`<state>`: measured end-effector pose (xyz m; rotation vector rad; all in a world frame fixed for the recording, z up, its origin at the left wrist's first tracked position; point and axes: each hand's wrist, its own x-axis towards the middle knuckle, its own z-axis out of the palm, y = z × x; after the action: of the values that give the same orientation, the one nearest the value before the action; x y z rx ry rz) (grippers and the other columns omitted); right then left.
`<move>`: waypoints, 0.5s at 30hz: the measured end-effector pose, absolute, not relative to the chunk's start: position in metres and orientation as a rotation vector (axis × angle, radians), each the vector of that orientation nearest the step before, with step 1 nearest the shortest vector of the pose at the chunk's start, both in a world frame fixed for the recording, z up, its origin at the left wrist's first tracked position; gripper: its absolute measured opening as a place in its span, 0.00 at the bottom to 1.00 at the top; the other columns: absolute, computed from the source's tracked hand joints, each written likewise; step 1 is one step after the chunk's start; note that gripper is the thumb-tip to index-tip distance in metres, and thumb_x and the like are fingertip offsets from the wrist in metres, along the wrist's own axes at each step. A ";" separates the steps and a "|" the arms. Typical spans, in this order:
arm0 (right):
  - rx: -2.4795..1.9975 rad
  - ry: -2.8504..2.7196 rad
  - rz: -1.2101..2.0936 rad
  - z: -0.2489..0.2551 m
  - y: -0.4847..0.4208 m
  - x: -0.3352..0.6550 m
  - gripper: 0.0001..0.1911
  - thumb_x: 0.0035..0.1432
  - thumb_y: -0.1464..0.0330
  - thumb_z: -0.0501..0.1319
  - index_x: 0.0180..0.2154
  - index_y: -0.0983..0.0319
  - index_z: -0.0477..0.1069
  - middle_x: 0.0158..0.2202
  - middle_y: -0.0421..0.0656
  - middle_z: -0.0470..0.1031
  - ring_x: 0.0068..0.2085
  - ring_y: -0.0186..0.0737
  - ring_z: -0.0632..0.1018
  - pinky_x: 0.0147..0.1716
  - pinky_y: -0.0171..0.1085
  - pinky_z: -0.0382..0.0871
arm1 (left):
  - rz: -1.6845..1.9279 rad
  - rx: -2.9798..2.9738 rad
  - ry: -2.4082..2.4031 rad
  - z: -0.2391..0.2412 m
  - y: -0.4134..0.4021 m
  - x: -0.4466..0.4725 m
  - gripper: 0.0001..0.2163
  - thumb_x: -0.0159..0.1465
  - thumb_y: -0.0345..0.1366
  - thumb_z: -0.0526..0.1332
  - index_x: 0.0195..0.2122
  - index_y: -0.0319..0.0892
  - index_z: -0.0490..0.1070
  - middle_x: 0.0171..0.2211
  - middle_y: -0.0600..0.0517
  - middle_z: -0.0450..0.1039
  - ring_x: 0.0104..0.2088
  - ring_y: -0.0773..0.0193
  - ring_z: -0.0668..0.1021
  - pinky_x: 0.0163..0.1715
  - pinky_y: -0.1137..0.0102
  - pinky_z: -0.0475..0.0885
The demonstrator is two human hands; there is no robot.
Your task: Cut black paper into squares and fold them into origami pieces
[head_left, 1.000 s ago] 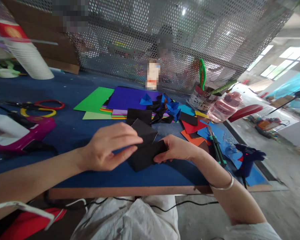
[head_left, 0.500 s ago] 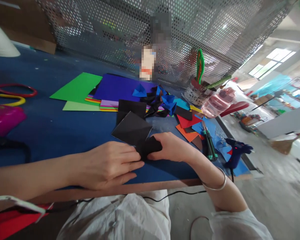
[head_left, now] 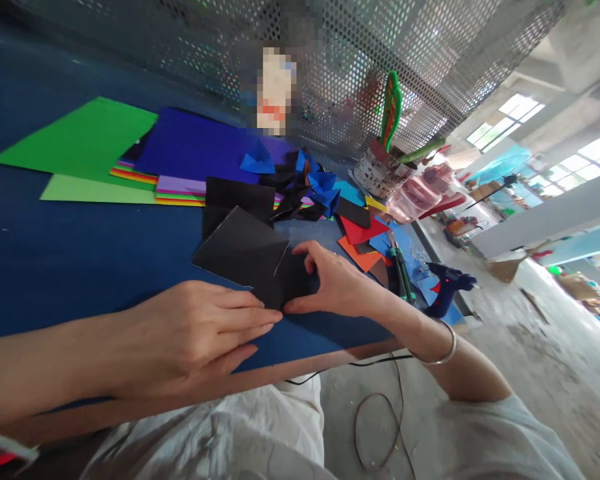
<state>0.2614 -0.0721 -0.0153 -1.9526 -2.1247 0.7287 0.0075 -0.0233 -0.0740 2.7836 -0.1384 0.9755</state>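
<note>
A small black sheet of paper (head_left: 280,287) lies between my hands near the table's front edge. My left hand (head_left: 215,327) rests on its lower left corner, fingers stretched out flat and pointing right. From the other side, my right hand (head_left: 325,280) grips the sheet, thumb at the lower edge and fingers curled at the upper right. Just behind lie a black paper square (head_left: 240,243), set at an angle, and another black sheet (head_left: 240,193) partly beneath it. Folded blue paper pieces (head_left: 324,190) and black ones (head_left: 293,200) are heaped beyond.
At the back left lie green paper (head_left: 87,137) and a dark blue sheet (head_left: 195,147). Red paper (head_left: 363,230), a green utility knife (head_left: 403,270) and a glue gun (head_left: 447,287) are on the right. Behind them stand a pink bottle (head_left: 420,193) and a pot (head_left: 383,167).
The black paper, curled up in my right hand before, now lies flatter. My right hand's thumb and fingers have spread wider. The view has shifted, so the table's things appear further left.
</note>
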 end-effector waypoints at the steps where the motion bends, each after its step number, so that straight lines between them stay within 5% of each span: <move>1: -1.961 -2.120 0.741 -0.015 -0.071 0.262 0.44 0.46 0.60 0.82 0.60 0.60 0.68 0.44 0.41 0.75 0.44 0.46 0.79 0.44 0.43 0.68 | 0.974 2.783 -0.136 -0.076 -0.023 0.008 0.15 0.76 0.31 0.58 0.59 0.43 0.80 0.51 0.52 0.88 0.44 0.57 0.89 0.42 0.65 0.86; 6: -1.942 -2.064 0.846 -0.017 -0.067 0.271 0.43 0.46 0.60 0.82 0.60 0.59 0.67 0.43 0.39 0.75 0.41 0.41 0.77 0.40 0.40 0.67 | 0.988 2.744 -0.116 -0.083 -0.023 0.009 0.18 0.75 0.29 0.59 0.62 0.50 0.77 0.53 0.56 0.88 0.45 0.59 0.89 0.44 0.65 0.86; 15: -1.837 -1.997 0.958 -0.022 -0.065 0.288 0.40 0.47 0.64 0.81 0.58 0.60 0.67 0.40 0.36 0.71 0.39 0.37 0.74 0.40 0.38 0.68 | 0.904 2.791 -0.157 -0.077 -0.021 0.004 0.15 0.76 0.29 0.57 0.58 0.42 0.80 0.57 0.52 0.86 0.50 0.58 0.88 0.50 0.66 0.86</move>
<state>0.2877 -0.0655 -0.0222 -1.8368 -1.9973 0.9577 0.0041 -0.0207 -0.0767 2.7914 -0.1568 0.9036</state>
